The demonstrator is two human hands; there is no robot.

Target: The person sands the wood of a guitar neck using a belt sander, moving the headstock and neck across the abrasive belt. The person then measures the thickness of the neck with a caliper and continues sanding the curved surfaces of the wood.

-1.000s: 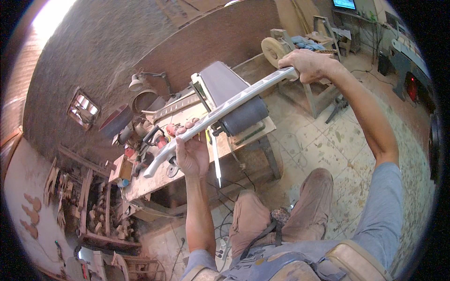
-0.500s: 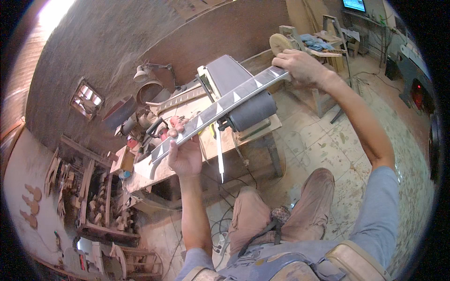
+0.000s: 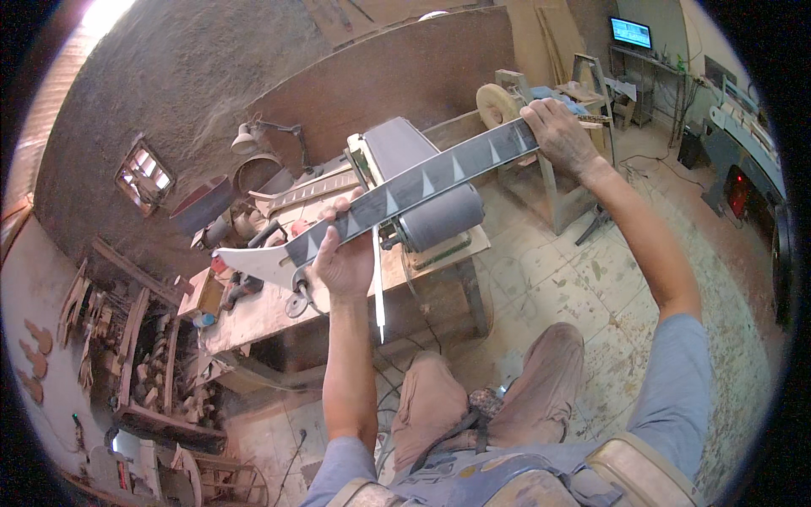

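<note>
Dusty worktop (image 3: 258, 323) and belt sander (image 3: 393, 145) lie beyond the guitar neck (image 3: 434, 179); our left fingers (image 3: 328, 245) clasp it near the headstock (image 3: 253, 263), our right fingers (image 3: 541, 108) its other end. We judge it light, stiff, smooth, best held at both ends.

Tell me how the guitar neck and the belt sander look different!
The guitar neck is long and slim, while the belt sander is chunky with a wide roller end. The guitar neck has pale triangles on its dark face; the belt sander's grey belt looks plain. The left hand and right hand hold the guitar neck up, but the belt sander sits on the workbench.
</note>
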